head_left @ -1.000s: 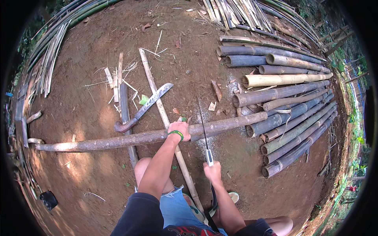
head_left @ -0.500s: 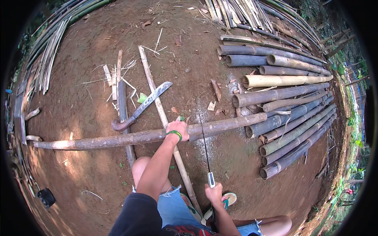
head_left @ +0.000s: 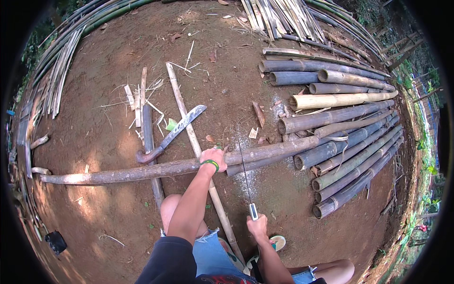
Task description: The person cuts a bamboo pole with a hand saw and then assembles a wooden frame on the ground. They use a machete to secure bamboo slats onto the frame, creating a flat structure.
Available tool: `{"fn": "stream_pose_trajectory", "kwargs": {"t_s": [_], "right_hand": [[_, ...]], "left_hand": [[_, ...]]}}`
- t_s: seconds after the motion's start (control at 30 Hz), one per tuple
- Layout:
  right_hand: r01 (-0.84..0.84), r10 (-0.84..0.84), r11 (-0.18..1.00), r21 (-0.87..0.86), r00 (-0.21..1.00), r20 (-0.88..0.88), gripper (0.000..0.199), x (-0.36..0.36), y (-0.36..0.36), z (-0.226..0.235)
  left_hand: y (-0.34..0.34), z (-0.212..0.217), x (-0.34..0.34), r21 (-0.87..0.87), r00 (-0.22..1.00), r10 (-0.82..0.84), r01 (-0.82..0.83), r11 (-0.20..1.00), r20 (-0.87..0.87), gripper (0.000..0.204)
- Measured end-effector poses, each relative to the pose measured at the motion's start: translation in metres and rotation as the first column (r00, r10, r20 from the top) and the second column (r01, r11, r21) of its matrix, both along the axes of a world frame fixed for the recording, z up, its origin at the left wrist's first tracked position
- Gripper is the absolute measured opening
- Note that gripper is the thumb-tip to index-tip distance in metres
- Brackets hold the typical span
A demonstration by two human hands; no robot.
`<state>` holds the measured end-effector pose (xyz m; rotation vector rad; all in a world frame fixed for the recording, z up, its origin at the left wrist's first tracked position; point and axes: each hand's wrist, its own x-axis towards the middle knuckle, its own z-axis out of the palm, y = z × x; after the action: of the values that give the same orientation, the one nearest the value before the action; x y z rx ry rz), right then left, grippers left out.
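Observation:
A long, slightly bent wooden pole [head_left: 127, 175] runs across in front of me, lying over two thinner poles. My left hand [head_left: 213, 157], with a green and yellow band at the wrist, presses on the pole with fingers curled round its top. To its right, the thin dark blade of a handsaw [head_left: 244, 171] crosses the pole. My right hand [head_left: 257, 226] is closed on the saw's handle, nearer to me. Pale sawdust [head_left: 246, 182] lies on the soil around the blade. A machete [head_left: 177, 130] with a curved wooden handle rests beyond the pole, left of my left hand.
Several cut bamboo lengths [head_left: 340, 112] lie side by side on the right, the pole's right end on them. Split bamboo strips [head_left: 279, 19] are piled at the far right, more strips [head_left: 59, 71] at far left. A black object [head_left: 56, 241] sits at lower left.
My right hand and the saw have moved slightly away from me across the pole. My left hand stays on the pole. The view has shifted a little.

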<state>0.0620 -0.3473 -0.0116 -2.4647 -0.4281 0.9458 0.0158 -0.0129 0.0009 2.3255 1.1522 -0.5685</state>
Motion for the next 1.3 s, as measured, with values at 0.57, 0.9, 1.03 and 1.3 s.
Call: {"fn": "stream_pose_trajectory", "kwargs": {"t_s": [0.57,0.9,1.03,1.3], "right_hand": [[-0.005,-0.014,0.951,0.310,0.998,0.062,0.043,0.015,0.088,0.002],[-0.047,0.026,0.968,0.247,0.996,0.084,0.035,0.004,0.056,0.046],[-0.031,0.019,0.959,0.282,0.999,0.044,0.039,0.002,0.066,0.050],[-0.069,0.050,0.972,0.223,0.995,0.090,0.043,0.007,0.080,0.028]], "left_hand": [[-0.019,-0.028,-0.013,0.431,0.955,-0.092,-0.040,0.902,0.282,0.049],[-0.017,0.003,-0.017,0.009,0.975,-0.164,0.164,0.986,0.153,0.056],[0.006,-0.005,-0.013,-0.210,0.983,-0.158,0.175,0.962,0.098,0.064],[-0.022,-0.021,-0.003,0.141,0.999,0.042,-0.043,0.989,0.005,0.058]]}}
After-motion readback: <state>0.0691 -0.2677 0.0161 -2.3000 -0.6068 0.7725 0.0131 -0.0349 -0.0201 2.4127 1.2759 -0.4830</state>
